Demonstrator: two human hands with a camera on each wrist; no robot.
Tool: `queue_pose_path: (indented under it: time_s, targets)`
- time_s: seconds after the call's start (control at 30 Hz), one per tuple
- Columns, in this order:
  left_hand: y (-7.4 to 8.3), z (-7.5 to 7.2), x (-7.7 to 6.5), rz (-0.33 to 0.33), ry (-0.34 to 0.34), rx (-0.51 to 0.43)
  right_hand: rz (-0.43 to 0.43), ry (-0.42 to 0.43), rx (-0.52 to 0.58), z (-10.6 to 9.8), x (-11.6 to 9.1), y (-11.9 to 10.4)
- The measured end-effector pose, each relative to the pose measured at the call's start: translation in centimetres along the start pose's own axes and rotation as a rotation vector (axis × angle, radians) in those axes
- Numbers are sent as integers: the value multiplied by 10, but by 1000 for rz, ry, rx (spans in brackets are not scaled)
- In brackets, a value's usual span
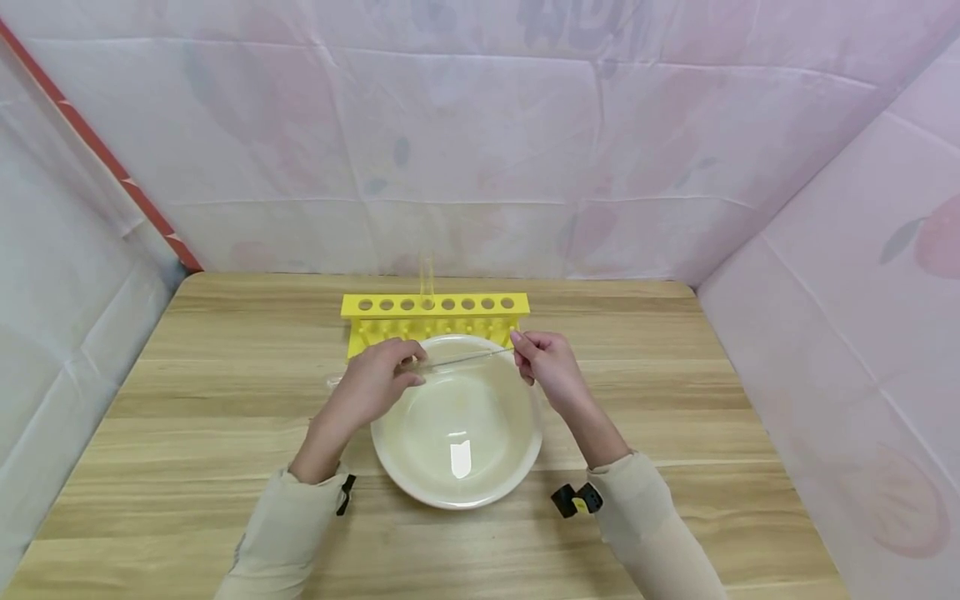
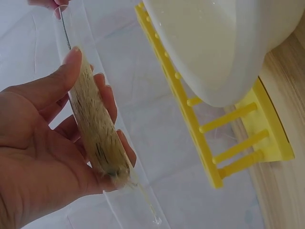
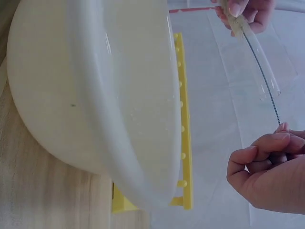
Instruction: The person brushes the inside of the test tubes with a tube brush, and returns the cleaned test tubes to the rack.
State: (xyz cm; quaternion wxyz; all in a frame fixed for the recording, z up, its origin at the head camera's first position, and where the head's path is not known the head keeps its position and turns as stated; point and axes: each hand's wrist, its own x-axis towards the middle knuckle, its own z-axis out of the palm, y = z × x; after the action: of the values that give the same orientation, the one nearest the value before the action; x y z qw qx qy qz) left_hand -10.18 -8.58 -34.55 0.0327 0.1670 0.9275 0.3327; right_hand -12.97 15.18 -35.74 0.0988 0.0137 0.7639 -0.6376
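Observation:
My left hand (image 1: 375,379) holds a clear glass test tube (image 3: 272,81) over the far part of a cream-white basin (image 1: 459,503), fingers on one side and thumb on the other. Inside the tube sits the pale bristle head of a test tube brush (image 2: 97,119), seen through the glass in the left wrist view. Its twisted wire handle runs out of the tube's open mouth. At the wire's end, my right hand (image 1: 551,367) pinches it between thumb and curled fingers. The tube's rounded end sticks out to the left, past my left hand.
Behind the basin stands a yellow test tube rack (image 1: 435,306), partly hidden by it. One upright test tube (image 1: 427,279) stands in the rack. Printed cloth (image 1: 465,158) hangs behind and beside the wooden table (image 1: 645,400). Water shows in the basin.

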Motion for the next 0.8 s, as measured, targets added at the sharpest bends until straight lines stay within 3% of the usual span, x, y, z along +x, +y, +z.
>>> queue_pose_path:
  time_s: [0.23,0.5,0.8]
  targets:
    - [7,3,3,29,-6,-8,2,-72,-5,10,-3,-1]
    - [5,4,3,23,-9,-2,17,-105,-33,11,-5,-2]
    - [6,4,3,61,8,7,46,-121,-12,7,-3,-6]
